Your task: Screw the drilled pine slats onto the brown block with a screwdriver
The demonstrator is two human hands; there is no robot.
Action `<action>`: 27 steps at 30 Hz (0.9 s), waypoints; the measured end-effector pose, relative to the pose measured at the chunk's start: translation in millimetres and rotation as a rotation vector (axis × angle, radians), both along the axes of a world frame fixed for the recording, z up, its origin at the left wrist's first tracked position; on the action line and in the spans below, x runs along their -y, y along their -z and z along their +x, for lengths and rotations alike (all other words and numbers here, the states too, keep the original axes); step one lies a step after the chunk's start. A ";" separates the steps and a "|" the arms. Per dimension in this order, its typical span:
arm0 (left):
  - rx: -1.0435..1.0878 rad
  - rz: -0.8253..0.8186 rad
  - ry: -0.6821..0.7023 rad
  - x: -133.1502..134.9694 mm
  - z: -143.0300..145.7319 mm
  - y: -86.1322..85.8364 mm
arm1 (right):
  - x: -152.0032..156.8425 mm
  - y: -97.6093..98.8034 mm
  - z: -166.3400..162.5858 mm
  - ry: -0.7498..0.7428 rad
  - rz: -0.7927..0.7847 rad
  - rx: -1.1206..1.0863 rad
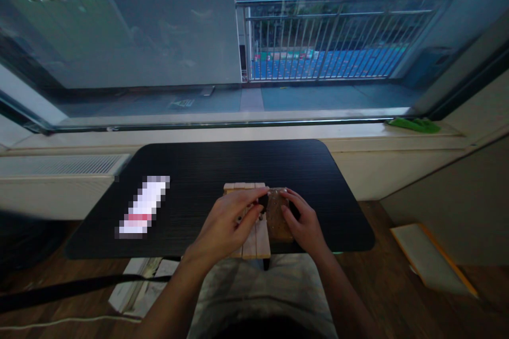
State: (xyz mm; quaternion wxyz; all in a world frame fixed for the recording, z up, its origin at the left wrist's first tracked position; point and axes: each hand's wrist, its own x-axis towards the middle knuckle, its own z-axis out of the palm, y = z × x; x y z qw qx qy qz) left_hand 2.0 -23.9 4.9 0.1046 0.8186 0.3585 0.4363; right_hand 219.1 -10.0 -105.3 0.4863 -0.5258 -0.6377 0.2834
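Note:
A slatted pale wooden board lies at the near edge of the black table and juts slightly past it. My left hand is over this board, its thumb and fingers closing around a small dark piece; what the piece is I cannot make out. Against the board's right side sits a brown block, its surface shiny like clear wrapping. My right hand grips the block's right side, with the fingertips on its top and edge. The left fingers hide part of the board and a few small bits near the thumb.
The black table has rounded corners and stands against the window sill. A blurred-out white sheet or phone-like rectangle lies at left. A green cloth rests on the sill. A white-and-orange panel is on the right floor.

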 end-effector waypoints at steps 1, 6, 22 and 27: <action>0.002 -0.004 0.003 0.0 0.1 0.0 | 0.1 0.1 0.0 -0.001 -0.002 0.001; 0.024 -0.030 0.011 -0.4 1.0 -0.4 | -0.2 0.7 0.1 -0.003 0.006 0.005; 0.043 -0.001 0.047 -3.5 3.1 -1.2 | -0.1 1.3 0.0 -0.002 0.011 0.009; 0.046 -0.020 0.052 -3.0 3.1 -1.8 | 0.1 0.6 0.4 -0.010 0.014 0.006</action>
